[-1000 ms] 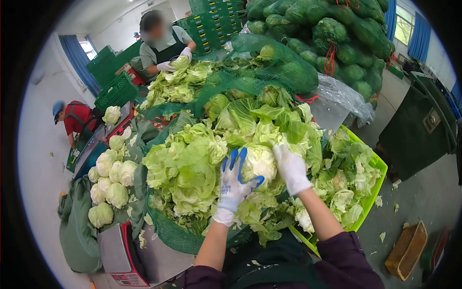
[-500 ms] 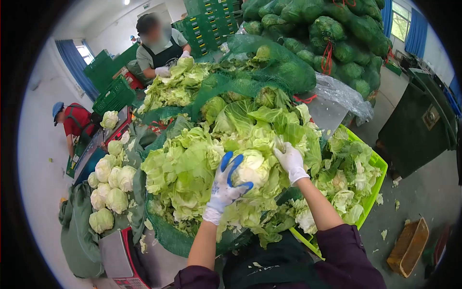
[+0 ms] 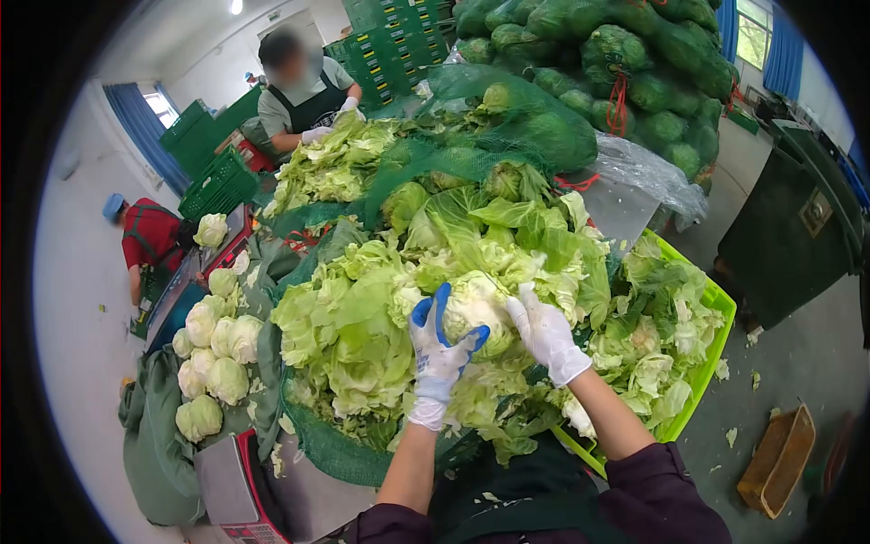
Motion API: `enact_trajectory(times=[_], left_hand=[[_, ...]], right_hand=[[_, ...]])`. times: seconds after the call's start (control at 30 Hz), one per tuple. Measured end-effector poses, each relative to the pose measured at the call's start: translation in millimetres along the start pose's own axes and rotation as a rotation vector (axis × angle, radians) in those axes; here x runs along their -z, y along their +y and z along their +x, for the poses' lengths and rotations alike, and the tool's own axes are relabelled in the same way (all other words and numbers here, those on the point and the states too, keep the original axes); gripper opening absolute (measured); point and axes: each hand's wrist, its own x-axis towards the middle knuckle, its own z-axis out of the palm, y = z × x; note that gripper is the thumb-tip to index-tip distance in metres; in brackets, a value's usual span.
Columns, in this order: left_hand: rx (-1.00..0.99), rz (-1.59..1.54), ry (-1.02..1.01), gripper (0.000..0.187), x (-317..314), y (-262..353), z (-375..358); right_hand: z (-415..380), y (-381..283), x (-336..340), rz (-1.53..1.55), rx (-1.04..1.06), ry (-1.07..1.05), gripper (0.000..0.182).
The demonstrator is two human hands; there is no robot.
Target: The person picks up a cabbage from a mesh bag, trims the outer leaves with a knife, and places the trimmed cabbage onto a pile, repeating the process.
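Note:
A pale, trimmed cabbage (image 3: pixel 475 313) sits between my hands above a heap of loose outer leaves (image 3: pixel 349 322). My left hand (image 3: pixel 440 349), in a white glove with blue fingertips, is curved around the cabbage's left and lower side, thumb and fingers spread against it. On the other side, my right hand (image 3: pixel 546 335), in a thin white glove, presses its fingers against the cabbage's right edge. Its fingertips are partly hidden there. Around the heap lies green netting (image 3: pixel 335 453), with more cabbages (image 3: pixel 403 207) just behind.
Several trimmed cabbages (image 3: pixel 227 381) lie at left beside a red-edged scale (image 3: pixel 227 490). A lime-green crate (image 3: pixel 720 313) of leaves stands at right, near a dark bin (image 3: pixel 788 236). Netted cabbages (image 3: pixel 625 72) are piled behind. One person (image 3: pixel 304 95) works across the heap, another (image 3: pixel 152 231) at far left.
My right hand has come down from the leaves to the cabbage's right side. My left hand has shifted slightly right with the cabbage. The person at far left has turned away.

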Motion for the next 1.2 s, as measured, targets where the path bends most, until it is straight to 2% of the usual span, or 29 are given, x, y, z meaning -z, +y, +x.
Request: enact_trajectory(times=[0.03,0.17,0.23,0.37,0.43,0.5,0.57,0.67,0.7,0.73,0.77,0.8,0.83,0.87,0.9,0.93,0.97,1.03,1.1,1.13,1.17,1.2], left_hand=[[-0.053,0.124,-0.023,0.082,1,-2,-1],[-0.087,0.108,-0.046,0.081,0,-4,4],[-0.098,0.241,-0.040,0.082,-2,-5,5],[-0.059,0.170,-0.009,0.083,-3,-6,1],[-0.099,0.260,-0.029,0.081,0,-5,-4],[-0.148,0.221,-0.001,0.080,-2,-10,-20],[-0.193,0.187,0.027,0.079,4,-9,-34],[-0.218,0.248,-0.029,0.079,15,5,-42],[-0.220,0.248,-0.027,0.079,18,-7,-45],[-0.168,0.100,0.024,0.079,18,-30,-50],[-0.118,-0.050,0.076,0.080,19,-43,-52],[0.148,-0.391,0.038,0.079,22,-24,-45],[0.287,-0.632,0.037,0.076,29,-29,-40],[0.360,-0.686,0.080,0.075,32,-25,-35],[0.437,-0.738,0.125,0.075,34,-18,-31],[0.437,-0.735,0.125,0.075,30,-11,-32],[0.391,-0.698,0.164,0.071,22,-3,-35],[0.330,-0.659,0.200,0.068,21,-1,-33],[0.330,-0.618,0.096,0.070,26,-5,-36],[0.301,-0.250,0.048,0.070,26,-5,-33],[0.309,-0.256,0.051,0.070,26,10,-26],[-0.038,0.222,0.005,0.072,26,27,-13]], right_hand=[[-3,-1,4,-0.186,0.081,0.075,0.064],[-2,-13,13,-0.266,0.074,-0.044,0.060],[3,-14,11,-0.266,0.100,0.013,0.054],[15,-26,9,-0.208,0.016,0.030,0.043],[28,-19,11,-0.197,0.009,0.051,0.044],[57,8,13,-0.224,-0.116,0.084,0.051],[79,36,10,-0.274,-0.072,0.015,0.057],[94,67,-13,-0.271,-0.026,0.078,0.058],[95,71,-16,-0.246,-0.015,0.116,0.057],[86,60,-13,-0.245,-0.014,0.117,0.057],[66,35,-5,-0.202,-0.113,0.150,0.055],[47,11,3,-0.159,-0.209,0.186,0.054],[26,-4,3,-0.010,-0.212,0.251,0.055],[10,-10,-6,0.220,-0.253,0.137,0.062],[-1,-11,-33,0.303,-0.125,0.204,0.067],[-7,-16,-53,0.297,-0.084,0.135,0.073],[-3,-32,-55,0.048,-0.181,0.019,0.077],[14,-34,-25,0.178,-0.103,-0.035,0.071],[32,-23,2,0.465,0.052,-0.005,0.056],[41,-18,14,0.586,-0.004,-0.101,0.046],[49,-8,23,0.425,-0.123,-0.195,0.047],[48,2,23,0.391,-0.063,-0.203,0.051]])
